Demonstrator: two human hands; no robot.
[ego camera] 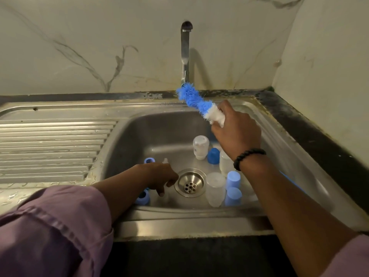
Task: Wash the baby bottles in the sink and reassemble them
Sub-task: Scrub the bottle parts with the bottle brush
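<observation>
My right hand (236, 129) is clamped round the handle of the blue-and-white bristled bottle brush (196, 102), lifted over the far right of the stainless steel sink (151, 124) below the tall chrome tap (185, 52). My left hand (161, 176) reaches low beside the round steel drain (190, 182), fingers loosely bent, holding nothing. The clear plastic baby bottles (214, 188) stand upturned to the right of the drain among pale blue caps (232, 179). I'd pick up one bottle, steady it firmly, then twist the brush right to its bottom.
</observation>
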